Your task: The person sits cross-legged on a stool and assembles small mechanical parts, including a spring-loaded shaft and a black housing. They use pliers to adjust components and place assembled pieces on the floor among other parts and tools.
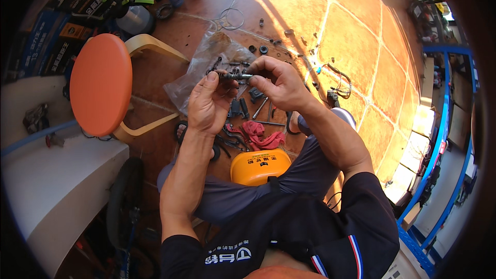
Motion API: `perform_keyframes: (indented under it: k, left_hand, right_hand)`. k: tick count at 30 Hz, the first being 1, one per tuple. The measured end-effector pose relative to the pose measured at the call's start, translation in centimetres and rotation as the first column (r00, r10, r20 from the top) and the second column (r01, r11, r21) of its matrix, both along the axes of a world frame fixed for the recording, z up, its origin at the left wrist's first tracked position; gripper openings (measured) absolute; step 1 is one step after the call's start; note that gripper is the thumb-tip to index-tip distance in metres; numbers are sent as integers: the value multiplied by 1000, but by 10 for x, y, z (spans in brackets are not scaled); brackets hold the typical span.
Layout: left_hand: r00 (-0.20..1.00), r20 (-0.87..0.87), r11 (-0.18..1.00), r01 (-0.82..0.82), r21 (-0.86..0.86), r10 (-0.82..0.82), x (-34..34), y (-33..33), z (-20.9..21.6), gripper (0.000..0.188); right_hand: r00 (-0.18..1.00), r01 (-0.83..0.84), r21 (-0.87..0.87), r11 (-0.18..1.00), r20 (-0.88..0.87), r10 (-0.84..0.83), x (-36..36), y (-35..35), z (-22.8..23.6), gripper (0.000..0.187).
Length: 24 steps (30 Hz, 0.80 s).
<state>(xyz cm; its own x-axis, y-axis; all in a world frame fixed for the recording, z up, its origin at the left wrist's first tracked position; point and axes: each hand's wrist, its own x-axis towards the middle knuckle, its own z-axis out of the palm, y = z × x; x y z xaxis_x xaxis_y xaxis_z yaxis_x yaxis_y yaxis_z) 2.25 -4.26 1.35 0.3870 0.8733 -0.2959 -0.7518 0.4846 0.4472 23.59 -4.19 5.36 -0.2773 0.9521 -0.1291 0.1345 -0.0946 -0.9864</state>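
Observation:
My left hand and my right hand meet above the floor, holding a slim metal shaft between them. The shaft has a dark, ridged section that could be a spring or a thread, and a shiny end. Fingers and thumb of my left hand close on the ridged part; my right thumb and fingers pinch the shiny end. Below lies a clear plastic sheet with small dark metal parts partly hidden by my hands. A red cloth and a thin metal rod tool lie nearer to me.
Between my legs is a yellow plastic box. An orange-topped stool stands left, beside a white counter. Small black rings and a dark cable lie on the tiles. Blue shelving lines the right; cartons are stacked upper left.

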Motion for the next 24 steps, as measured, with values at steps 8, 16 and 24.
perform_keyframes:
  k: [8,16,24]
  left_hand:
    - [1000,3,999,-25,38,25,-3,0,-1,25]
    - [998,-38,996,-39,80,42,-2,-1,4,25]
    - [998,-39,993,-44,109,48,-1,0,4,27]
  right_hand:
    - [989,-13,-68,998,-145,3,0,2,-9,23]
    - [986,68,-82,994,-148,-80,1,3,-11,24]
    - [988,22,-113,993,-153,-39,3,4,-11,24]
